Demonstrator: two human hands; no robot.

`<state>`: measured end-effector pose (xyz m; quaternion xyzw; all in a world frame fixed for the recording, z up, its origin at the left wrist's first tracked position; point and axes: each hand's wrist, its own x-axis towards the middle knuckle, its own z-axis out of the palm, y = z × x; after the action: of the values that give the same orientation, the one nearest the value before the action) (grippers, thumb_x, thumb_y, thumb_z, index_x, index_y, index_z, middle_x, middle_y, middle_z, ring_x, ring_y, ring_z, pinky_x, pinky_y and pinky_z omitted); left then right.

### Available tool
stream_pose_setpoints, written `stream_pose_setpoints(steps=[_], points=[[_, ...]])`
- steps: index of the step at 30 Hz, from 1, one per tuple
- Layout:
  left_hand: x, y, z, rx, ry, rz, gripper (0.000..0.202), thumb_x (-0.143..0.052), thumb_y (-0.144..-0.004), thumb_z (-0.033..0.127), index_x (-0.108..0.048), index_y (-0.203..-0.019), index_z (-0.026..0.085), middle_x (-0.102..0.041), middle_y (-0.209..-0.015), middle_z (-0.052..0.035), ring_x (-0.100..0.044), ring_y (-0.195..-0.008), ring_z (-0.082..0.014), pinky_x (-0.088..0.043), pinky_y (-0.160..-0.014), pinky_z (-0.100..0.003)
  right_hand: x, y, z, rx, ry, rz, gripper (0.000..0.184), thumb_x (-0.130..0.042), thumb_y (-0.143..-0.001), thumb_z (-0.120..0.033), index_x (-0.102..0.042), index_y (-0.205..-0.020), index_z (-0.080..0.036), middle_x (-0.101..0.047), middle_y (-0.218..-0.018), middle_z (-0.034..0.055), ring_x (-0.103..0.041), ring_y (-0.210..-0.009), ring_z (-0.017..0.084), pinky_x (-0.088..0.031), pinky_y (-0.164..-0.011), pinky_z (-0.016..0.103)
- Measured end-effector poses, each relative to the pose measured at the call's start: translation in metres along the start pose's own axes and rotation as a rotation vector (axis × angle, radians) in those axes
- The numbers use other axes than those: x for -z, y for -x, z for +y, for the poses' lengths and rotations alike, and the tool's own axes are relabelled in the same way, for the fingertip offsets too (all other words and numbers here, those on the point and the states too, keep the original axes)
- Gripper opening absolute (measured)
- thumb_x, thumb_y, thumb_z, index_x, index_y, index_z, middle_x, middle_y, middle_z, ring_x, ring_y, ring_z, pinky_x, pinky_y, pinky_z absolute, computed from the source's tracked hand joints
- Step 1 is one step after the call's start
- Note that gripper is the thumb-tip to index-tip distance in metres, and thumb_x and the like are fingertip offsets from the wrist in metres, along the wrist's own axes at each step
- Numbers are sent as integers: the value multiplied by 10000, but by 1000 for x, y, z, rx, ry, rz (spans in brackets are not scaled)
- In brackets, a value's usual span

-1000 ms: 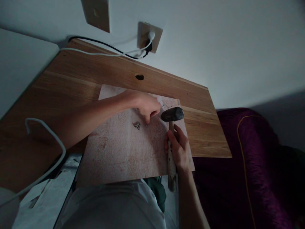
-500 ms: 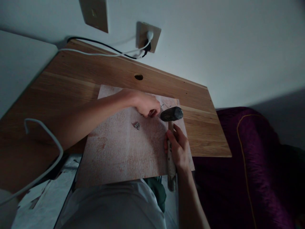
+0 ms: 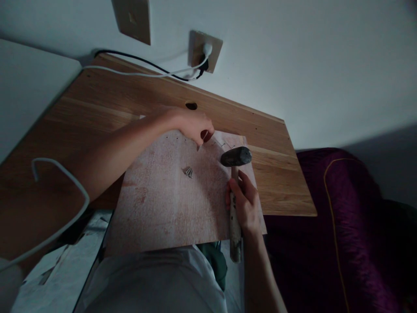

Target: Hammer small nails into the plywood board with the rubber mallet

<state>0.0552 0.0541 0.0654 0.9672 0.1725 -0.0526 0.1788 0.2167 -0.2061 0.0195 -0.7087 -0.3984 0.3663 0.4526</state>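
My right hand [image 3: 245, 202] is wrapped round the wooden handle of a hammer [image 3: 236, 157], whose dark head hangs over the right side of a mottled pinkish board [image 3: 163, 204]. Toward the board's far edge, my left hand [image 3: 197, 127] pinches a thin nail [image 3: 200, 148], its lower end pointing down at the surface. Several small nails [image 3: 188, 172] lie in a little pile nearer the board's middle. Beyond the hammer head, a thin nail [image 3: 223, 144] stands up from the board. Small dark dots mark the board left of my left hand.
Under the board is a wooden desk [image 3: 280, 174] with a round hole [image 3: 191, 105] near the wall. Behind it, white and black cables run to a wall socket [image 3: 206, 51]. A white cable [image 3: 61, 163] loops over my left forearm. Purple fabric [image 3: 365, 217] covers something on the right.
My left hand has moved a little away from me and left, so the nail between its fingers now shows. My right hand and the hammer have barely moved.
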Motion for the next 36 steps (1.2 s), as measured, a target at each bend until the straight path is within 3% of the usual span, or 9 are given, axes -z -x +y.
stream_pose_setpoints(steps=[6,11,25,29,32,36], points=[[-5,-5,3,-27,-13,-47,294,-731,-708,295,-819,-969,192,-805,-835,-8,-598,-772,-160,-439,-758,-284,1,-1,0,9,7,0,406,-664,-960,-497,-647,-1238,-201,-550,-607,-83,-475,-432,113,-405,-397,270],[-9,-7,-9,2,56,-41,310,-741,-678,389,-827,-969,325,-786,-786,45,-646,-893,-209,-476,-860,-324,0,-1,1,15,-3,-1,370,-670,-954,-490,-646,-1199,-213,-552,-632,-80,-474,-441,108,-407,-395,265],[4,4,-4,98,13,-87,318,-769,-817,356,-813,-1054,149,-806,-923,-58,-604,-888,-181,-422,-896,-309,1,0,-1,4,17,-9,386,-664,-956,-508,-649,-1198,-208,-545,-604,-81,-470,-435,113,-408,-397,268],[-1,2,-16,81,27,-55,293,-746,-764,376,-841,-996,225,-802,-849,-20,-614,-927,-204,-424,-920,-336,1,0,1,11,2,-9,357,-669,-967,-507,-650,-1163,-210,-549,-607,-80,-469,-428,107,-408,-391,261],[-7,-2,-25,64,55,-5,300,-732,-692,474,-851,-947,369,-784,-754,33,-619,-955,-238,-434,-934,-372,1,0,2,9,-9,-15,383,-667,-974,-511,-645,-1214,-213,-543,-613,-84,-464,-423,105,-399,-383,255],[-10,-4,-31,125,129,0,429,-751,-611,534,-855,-1017,445,-829,-841,32,-636,-1078,-293,-425,-994,-424,2,-1,2,10,7,-19,390,-658,-979,-509,-648,-1242,-223,-540,-615,-83,-461,-420,105,-396,-387,256]])
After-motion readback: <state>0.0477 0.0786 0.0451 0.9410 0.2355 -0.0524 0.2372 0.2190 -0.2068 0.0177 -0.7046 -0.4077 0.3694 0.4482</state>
